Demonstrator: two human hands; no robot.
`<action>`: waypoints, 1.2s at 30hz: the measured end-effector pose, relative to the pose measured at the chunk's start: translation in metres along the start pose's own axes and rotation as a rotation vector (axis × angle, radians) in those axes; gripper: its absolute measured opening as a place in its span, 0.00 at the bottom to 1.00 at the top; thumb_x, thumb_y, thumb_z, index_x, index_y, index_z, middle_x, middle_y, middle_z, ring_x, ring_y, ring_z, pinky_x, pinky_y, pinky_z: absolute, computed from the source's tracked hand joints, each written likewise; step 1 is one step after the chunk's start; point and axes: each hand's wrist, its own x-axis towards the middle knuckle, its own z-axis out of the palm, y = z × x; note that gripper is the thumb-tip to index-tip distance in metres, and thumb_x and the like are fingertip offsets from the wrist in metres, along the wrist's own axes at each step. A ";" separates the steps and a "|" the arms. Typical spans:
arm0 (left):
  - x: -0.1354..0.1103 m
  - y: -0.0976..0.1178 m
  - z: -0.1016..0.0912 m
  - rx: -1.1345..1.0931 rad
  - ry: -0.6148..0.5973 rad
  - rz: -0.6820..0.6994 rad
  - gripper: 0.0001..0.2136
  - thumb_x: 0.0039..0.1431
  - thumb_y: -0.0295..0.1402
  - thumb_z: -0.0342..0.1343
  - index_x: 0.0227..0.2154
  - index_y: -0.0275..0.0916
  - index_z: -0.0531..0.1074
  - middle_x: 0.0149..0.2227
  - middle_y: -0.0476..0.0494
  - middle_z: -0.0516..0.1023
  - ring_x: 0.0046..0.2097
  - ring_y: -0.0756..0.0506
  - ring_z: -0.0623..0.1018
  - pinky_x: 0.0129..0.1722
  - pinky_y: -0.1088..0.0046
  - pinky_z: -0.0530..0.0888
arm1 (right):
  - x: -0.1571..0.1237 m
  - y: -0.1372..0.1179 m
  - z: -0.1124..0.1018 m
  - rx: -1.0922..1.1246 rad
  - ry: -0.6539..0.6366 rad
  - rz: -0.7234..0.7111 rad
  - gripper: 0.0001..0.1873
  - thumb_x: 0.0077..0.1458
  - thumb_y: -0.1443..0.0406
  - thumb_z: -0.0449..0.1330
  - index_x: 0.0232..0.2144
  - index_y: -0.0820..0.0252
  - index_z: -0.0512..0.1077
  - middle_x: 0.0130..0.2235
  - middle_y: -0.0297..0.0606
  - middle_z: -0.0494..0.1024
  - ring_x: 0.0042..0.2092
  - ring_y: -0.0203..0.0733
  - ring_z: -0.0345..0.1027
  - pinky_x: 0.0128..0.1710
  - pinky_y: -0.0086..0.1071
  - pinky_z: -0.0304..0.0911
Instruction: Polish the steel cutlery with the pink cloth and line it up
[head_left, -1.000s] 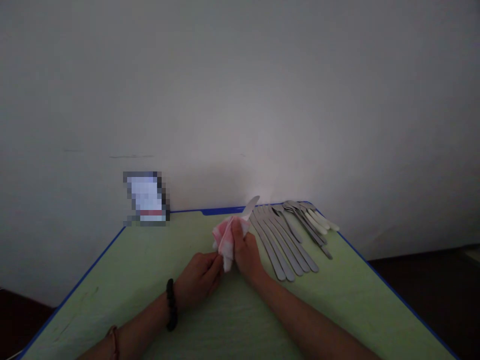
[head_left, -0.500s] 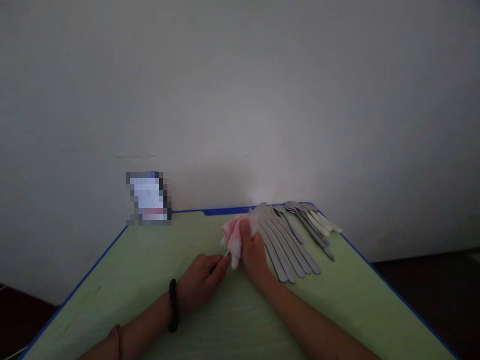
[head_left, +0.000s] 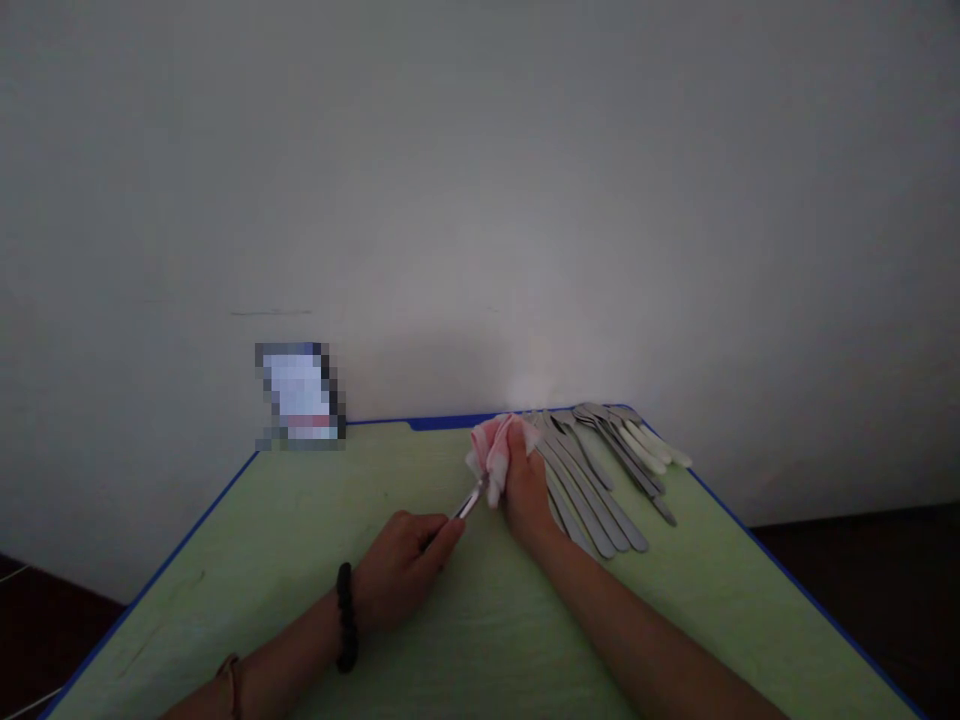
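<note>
My left hand [head_left: 411, 562] is closed on the handle of a metal piece of cutlery [head_left: 470, 500]. Its far end disappears into a pink and white cloth [head_left: 495, 450], so I cannot see whether it is a spoon, fork or knife. My right hand [head_left: 527, 490] grips that cloth, wrapped around the hidden end, thumb on top. Just right of this hand lie several metal cutlery pieces [head_left: 592, 500] side by side, handles toward me; my right hand and the cloth cover part of them.
More spoons with dark handles [head_left: 637, 465] and several white-handled pieces [head_left: 649, 447] lie at the table's back right. A blurred-out phone-like device [head_left: 300, 395] leans at the back left. The green table [head_left: 300, 540] has a blue edge and meets a grey wall [head_left: 480, 200].
My right hand and the cloth have moved up and to the right along the cutlery piece, baring more of its metal handle. My left hand has stayed nearly in place.
</note>
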 end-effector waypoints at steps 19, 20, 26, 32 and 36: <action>-0.001 -0.005 -0.004 0.173 0.016 0.081 0.21 0.64 0.45 0.35 0.18 0.40 0.56 0.16 0.55 0.53 0.18 0.52 0.57 0.22 0.74 0.53 | -0.023 -0.006 0.009 -0.120 -0.133 -0.007 0.31 0.51 0.40 0.48 0.12 0.56 0.57 0.13 0.30 0.58 0.17 0.33 0.50 0.15 0.29 0.46; -0.001 -0.005 -0.004 0.183 0.014 0.079 0.21 0.64 0.45 0.35 0.19 0.40 0.57 0.16 0.54 0.55 0.18 0.51 0.58 0.22 0.74 0.54 | -0.024 -0.006 0.009 -0.128 -0.148 -0.022 0.30 0.51 0.41 0.49 0.12 0.56 0.57 0.13 0.30 0.58 0.17 0.33 0.50 0.15 0.29 0.45; -0.002 0.012 0.002 0.622 -0.008 -0.039 0.15 0.66 0.38 0.36 0.33 0.39 0.66 0.25 0.42 0.76 0.25 0.44 0.75 0.25 0.73 0.61 | -0.016 -0.017 0.005 -0.079 -0.093 -0.092 0.26 0.54 0.47 0.48 0.16 0.58 0.61 0.15 0.30 0.60 0.18 0.33 0.51 0.16 0.27 0.47; -0.007 0.019 0.000 0.789 -0.052 -0.089 0.17 0.68 0.38 0.32 0.38 0.37 0.66 0.30 0.36 0.80 0.32 0.36 0.80 0.29 0.66 0.69 | -0.009 -0.022 0.003 -0.050 -0.044 -0.084 0.26 0.53 0.46 0.50 0.17 0.59 0.61 0.15 0.29 0.59 0.18 0.32 0.50 0.16 0.26 0.47; -0.008 0.021 0.000 0.802 -0.078 -0.066 0.18 0.69 0.37 0.32 0.38 0.37 0.67 0.28 0.39 0.81 0.31 0.37 0.81 0.30 0.64 0.71 | 0.006 -0.029 -0.008 -0.010 0.027 -0.077 0.28 0.51 0.42 0.50 0.19 0.61 0.66 0.15 0.30 0.61 0.18 0.33 0.53 0.16 0.26 0.50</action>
